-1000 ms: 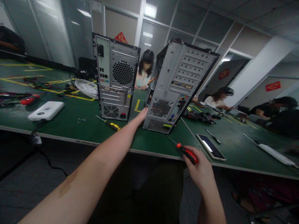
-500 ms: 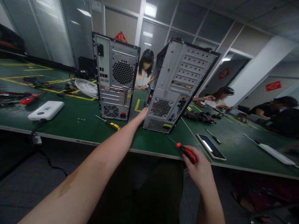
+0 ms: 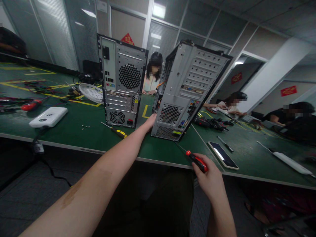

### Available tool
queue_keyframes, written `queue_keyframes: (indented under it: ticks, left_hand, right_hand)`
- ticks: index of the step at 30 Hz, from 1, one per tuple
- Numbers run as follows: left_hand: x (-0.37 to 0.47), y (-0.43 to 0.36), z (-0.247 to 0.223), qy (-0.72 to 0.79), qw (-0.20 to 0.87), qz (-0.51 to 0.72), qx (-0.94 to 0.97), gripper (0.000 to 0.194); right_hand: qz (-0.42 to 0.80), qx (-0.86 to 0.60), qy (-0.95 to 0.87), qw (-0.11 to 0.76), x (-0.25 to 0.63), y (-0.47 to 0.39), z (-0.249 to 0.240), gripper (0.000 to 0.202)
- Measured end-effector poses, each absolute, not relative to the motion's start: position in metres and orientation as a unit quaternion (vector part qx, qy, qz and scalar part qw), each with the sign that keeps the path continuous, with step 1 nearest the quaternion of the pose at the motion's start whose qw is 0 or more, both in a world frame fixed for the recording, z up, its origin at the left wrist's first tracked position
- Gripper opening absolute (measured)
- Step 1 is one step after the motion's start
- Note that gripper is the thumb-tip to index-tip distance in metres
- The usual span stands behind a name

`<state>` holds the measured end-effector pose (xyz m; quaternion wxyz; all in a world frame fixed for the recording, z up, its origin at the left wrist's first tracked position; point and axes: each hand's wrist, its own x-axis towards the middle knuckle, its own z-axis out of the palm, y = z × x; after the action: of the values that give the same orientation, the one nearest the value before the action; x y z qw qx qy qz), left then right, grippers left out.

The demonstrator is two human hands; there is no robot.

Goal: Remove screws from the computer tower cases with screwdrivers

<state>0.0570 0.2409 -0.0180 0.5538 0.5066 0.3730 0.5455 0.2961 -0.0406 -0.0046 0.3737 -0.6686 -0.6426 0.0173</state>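
Two computer tower cases stand with their backs toward me. The right computer case [image 3: 170,98] leans a little to the right. My left hand [image 3: 151,121] reaches to its lower left side, and the case hides my fingers. In my right hand [image 3: 209,174] is a red and black screwdriver [image 3: 197,160], gripped by its handle. Its thin shaft points up and left, the tip close to the bottom edge of the right case. To the left, the other computer case [image 3: 120,82] stands upright. A yellow and black screwdriver [image 3: 119,132] lies at its foot.
Several small screws [image 3: 86,126] and a white power bank [image 3: 49,117] lie left on the green table [image 3: 81,140]. A white basket [image 3: 90,93] sits behind them. Right are a phone [image 3: 223,154], a pen [image 3: 225,144], dark cables [image 3: 216,123] and a white-handled tool [image 3: 291,161]. People sit beyond.
Both hands, the cases and the red and black screwdriver stay almost where they were. At the right, a seated person's hand has shifted slightly.
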Motion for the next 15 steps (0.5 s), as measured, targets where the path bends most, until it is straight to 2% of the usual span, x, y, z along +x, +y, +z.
queue_keyframes:
  ticks: [15]
  left_hand:
    - [0.0556, 0.2461, -0.0203, 0.373, 0.563, 0.540, 0.503, 0.048]
  right_hand:
    - [0.056, -0.701, -0.609, 0.366, 0.2907, -0.0428, 0.0036, 0.049]
